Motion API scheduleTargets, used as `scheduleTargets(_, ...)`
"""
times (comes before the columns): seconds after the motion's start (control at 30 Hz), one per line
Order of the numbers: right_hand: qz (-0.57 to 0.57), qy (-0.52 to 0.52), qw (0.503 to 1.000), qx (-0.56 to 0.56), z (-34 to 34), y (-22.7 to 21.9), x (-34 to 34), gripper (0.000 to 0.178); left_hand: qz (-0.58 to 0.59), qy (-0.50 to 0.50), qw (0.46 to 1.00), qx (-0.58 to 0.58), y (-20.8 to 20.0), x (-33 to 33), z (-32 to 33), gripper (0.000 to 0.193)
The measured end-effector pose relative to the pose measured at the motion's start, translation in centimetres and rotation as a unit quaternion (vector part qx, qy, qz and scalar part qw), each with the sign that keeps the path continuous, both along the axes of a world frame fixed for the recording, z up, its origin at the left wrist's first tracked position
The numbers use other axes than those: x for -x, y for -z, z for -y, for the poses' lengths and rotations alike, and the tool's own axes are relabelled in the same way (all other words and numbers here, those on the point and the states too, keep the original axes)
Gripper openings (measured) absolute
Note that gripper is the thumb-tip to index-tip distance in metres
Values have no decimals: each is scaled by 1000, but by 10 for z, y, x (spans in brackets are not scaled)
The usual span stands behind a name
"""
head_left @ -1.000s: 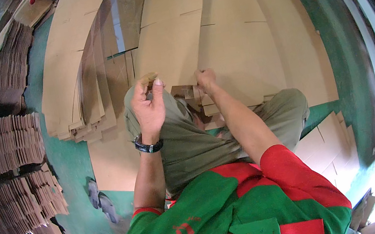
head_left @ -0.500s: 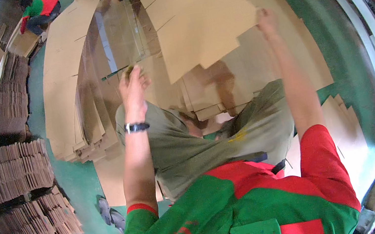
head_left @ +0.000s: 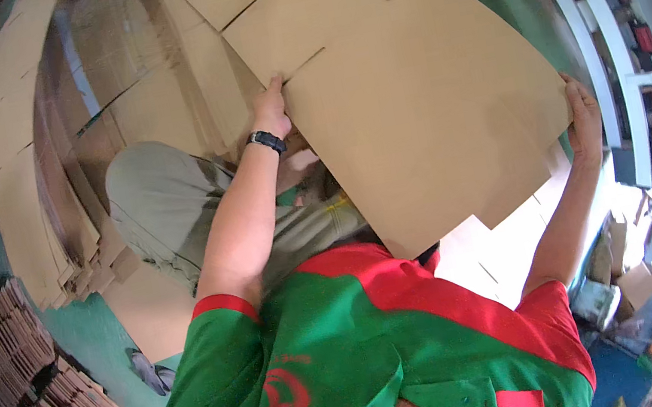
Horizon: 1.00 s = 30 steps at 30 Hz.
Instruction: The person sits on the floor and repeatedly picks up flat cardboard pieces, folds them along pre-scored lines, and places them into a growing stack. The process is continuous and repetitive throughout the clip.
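- The left hand [head_left: 270, 110], off the cardboard sheet [head_left: 421, 99] half a second ago, now grips its left edge; the right hand [head_left: 582, 115] pinches the right edge.
- The sheet has swung nearer, partly over the lap [head_left: 309, 228], now supported from both sides.
- Flat sheets [head_left: 14, 189] lie left on green floor [head_left: 81, 325]; stacks [head_left: 5, 338] beyond, white frame [head_left: 635, 123] right.

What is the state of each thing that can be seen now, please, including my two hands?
Cardboard sheet: unfolded, with slits, held at two opposite edges.
Left hand: gripping the sheet's left edge.
Right hand: gripping its right edge.
Wristwatch: strapped on.
Cardboard stack, lower left: piled, edges uneven.
Grey slippers: unworn, on the green floor.
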State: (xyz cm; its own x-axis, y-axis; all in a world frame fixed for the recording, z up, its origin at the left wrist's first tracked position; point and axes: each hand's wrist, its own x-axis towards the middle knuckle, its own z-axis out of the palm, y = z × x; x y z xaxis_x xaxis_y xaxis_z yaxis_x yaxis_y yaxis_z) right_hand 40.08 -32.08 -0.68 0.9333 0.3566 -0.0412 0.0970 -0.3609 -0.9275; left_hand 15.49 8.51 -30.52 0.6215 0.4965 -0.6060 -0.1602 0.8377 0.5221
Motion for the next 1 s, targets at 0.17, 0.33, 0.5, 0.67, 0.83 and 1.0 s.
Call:
scheduleTargets(0.17,5,21,1000,6,43,5,7,36,15,20,999,-31,-15,-10,19,42)
scheduleTargets(0.33,40,9,996,75,46,-18,6,34,27,-2,999,-18,-30,-16,21,39)
scheduleTargets(0.5,53,-22,990,131,38,-53,-24,33,25,26,998,-45,-38,-25,31,34)
scheduleTargets(0.67,81,-113,921,363,47,-67,-65,34,88,34,995,-17,-35,-27,56,33)
scheduleTargets(0.83,103,-166,793,577,41,-4,-93,44,8,101,994,-30,-25,-17,73,31)
scheduleTargets(1.0,134,-119,825,537,3,78,-95,52,16,108,994,-26,-14,-14,72,28)
